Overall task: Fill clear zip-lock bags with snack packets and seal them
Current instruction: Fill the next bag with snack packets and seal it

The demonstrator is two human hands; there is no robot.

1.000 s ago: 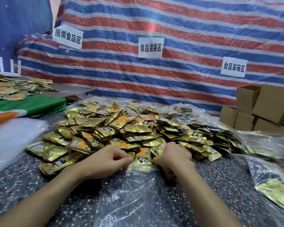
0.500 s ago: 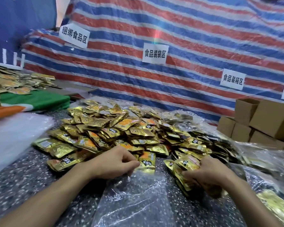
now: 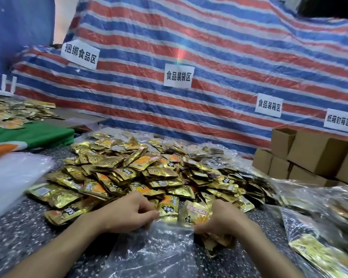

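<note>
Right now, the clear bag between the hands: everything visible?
The clear zip-lock bag is thin, crinkled, glossy plastic lying flat on the speckled table, mouth toward the packet pile, seemingly empty. The left hand pinches its mouth edge; the right hand holds gold packets at the opening. Its near end leaves the frame.

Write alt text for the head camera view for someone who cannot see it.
A person's left hand pinches the mouth of a clear zip-lock bag while the right hand grips a handful of gold snack packets at its opening. A pile of gold packets lies behind on the speckled table, with cardboard boxes at right.
</note>
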